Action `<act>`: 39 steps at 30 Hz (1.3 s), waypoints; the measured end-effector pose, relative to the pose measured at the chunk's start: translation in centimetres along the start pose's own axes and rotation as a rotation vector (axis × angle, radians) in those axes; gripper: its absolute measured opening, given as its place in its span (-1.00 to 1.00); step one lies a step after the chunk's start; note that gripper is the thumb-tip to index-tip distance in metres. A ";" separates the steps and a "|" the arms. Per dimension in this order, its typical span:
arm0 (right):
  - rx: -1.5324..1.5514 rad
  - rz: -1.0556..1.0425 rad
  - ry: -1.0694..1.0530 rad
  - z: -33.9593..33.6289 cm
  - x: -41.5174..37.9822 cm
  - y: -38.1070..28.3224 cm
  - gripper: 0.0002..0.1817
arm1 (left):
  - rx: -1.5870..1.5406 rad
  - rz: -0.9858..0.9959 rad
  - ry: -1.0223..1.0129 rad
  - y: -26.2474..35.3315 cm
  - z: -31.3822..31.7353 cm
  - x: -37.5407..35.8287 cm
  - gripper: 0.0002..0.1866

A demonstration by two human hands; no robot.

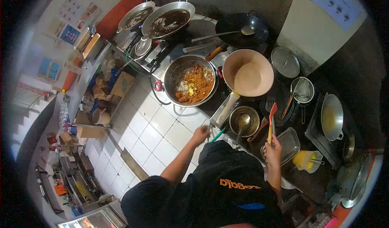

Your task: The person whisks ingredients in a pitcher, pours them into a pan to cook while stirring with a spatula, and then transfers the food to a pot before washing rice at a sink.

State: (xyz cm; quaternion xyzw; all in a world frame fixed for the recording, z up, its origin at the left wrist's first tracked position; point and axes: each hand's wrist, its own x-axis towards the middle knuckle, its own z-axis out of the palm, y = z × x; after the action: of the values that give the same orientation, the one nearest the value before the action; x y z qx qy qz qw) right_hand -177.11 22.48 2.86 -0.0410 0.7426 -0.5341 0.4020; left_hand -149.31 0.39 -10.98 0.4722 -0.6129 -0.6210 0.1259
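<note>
My right hand (273,150) is closed around a spatula (270,124) with a red head and a yellow handle, held upright. A greyish strip, perhaps a second utensil, runs beside it. Loosely curled, with fingers a little apart and nothing visible in it, my left hand (201,135) hovers by the counter's front edge, just below the handle of a beige saucepan (243,82). Between the hands sits a metal bowl (231,120) with a ladle (243,124) in it. A clear rectangular dish (289,145) lies right beside my right hand.
A large steel pot (167,78) holds orange-brown crumbly food with yellow and white bits. Two woks of dark liquid (184,11) stand behind it, and a black wok (261,29) farther right. A yellow container (304,160) and a pale wok (332,116) stand on the right.
</note>
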 end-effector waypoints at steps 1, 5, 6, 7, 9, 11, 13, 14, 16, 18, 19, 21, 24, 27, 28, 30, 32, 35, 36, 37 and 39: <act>0.001 -0.002 -0.002 0.1 0.0 -0.1 -0.41 | -0.092 -0.032 -0.042 -0.8 0.0 -2.2 -0.66; -0.046 -0.023 0.059 0.6 -0.4 -1.2 -0.45 | 0.023 -0.308 0.034 -11.7 1.1 -7.5 -0.69; -0.074 -0.005 0.079 0.7 -0.5 -1.3 -0.45 | 0.027 -0.302 0.049 -18.5 1.7 -8.7 -0.67; -0.075 -0.006 0.077 0.7 -0.5 -1.1 -0.45 | 0.032 -0.296 0.065 -24.5 2.2 -9.9 -0.64; -0.064 -0.023 0.085 0.5 -0.4 -0.6 -0.44 | 0.232 -0.473 0.009 -23.5 2.9 -13.4 -0.64; -0.062 0.000 0.077 0.3 -0.9 -1.0 -0.43 | 0.313 -0.580 -0.036 -23.3 3.7 -16.0 -0.64; -0.061 0.026 0.067 0.1 -1.0 -1.2 -0.41 | 0.352 -0.622 -0.051 -22.7 4.3 -17.2 -0.64; -0.049 0.030 0.080 -0.2 -1.0 -0.9 -0.41 | 0.364 -0.632 -0.057 -22.5 4.6 -17.5 -0.64; -0.044 0.045 0.087 -0.8 -1.7 -0.1 -0.42 | 0.383 -0.637 -0.056 -22.1 5.1 -18.0 -0.64; -0.019 0.055 0.103 -1.1 -1.9 0.2 -0.43 | 0.399 -0.630 -0.049 -21.8 5.6 -18.2 -0.64; -0.023 0.046 0.097 -1.2 -2.1 0.2 -0.43 | 0.406 -0.619 -0.033 -21.5 5.8 -18.4 -0.64; -0.028 0.021 0.034 -1.7 -3.2 0.1 -0.43 | 0.411 -0.599 -0.018 -20.9 6.9 -18.4 -0.64; 0.003 -0.026 0.009 -3.2 -3.6 1.3 -0.43 | 0.438 -0.587 0.029 -20.3 7.3 -19.5 -0.63; 0.002 -0.056 -0.025 -4.5 -4.4 1.8 -0.41 | 0.486 -0.596 0.087 -20.6 6.1 -21.1 -0.63; -0.039 -0.051 -0.020 -5.1 -5.0 1.8 -0.41 | 0.516 -0.595 0.089 -20.6 5.8 -21.6 -0.63; 0.089 -0.082 0.006 -6.3 -4.1 4.7 -0.44 | 0.568 -0.620 0.110 -20.9 4.6 -23.4 -0.63; 0.001 -0.113 0.046 -7.2 -4.6 5.4 -0.42 | 0.612 -0.654 0.127 -21.0 4.0 -25.1 -0.63; -0.161 -0.183 0.114 -7.9 -3.2 9.2 -0.41 | 0.667 -0.692 0.145 -20.8 3.3 -26.4 -0.63; -0.181 -0.219 0.128 -7.9 -3.4 9.6 -0.41 | 0.678 -0.697 0.151 -20.7 3.4 -26.8 -0.63; -0.187 -0.163 0.113 -7.8 -3.6 9.9 -0.40 | 0.687 -0.703 0.157 -20.5 3.4 -27.1 -0.63; -0.188 -0.108 0.096 -7.3 -3.8 10.1 -0.40 | 0.700 -0.710 0.175 -20.2 3.3 -27.5 -0.62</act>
State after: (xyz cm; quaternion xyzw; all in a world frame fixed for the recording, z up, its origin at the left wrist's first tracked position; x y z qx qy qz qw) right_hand -175.52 34.16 -2.64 -0.0929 0.8045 -0.4843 0.3310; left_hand -128.84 27.09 -17.48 0.7156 -0.5729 -0.3411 -0.2082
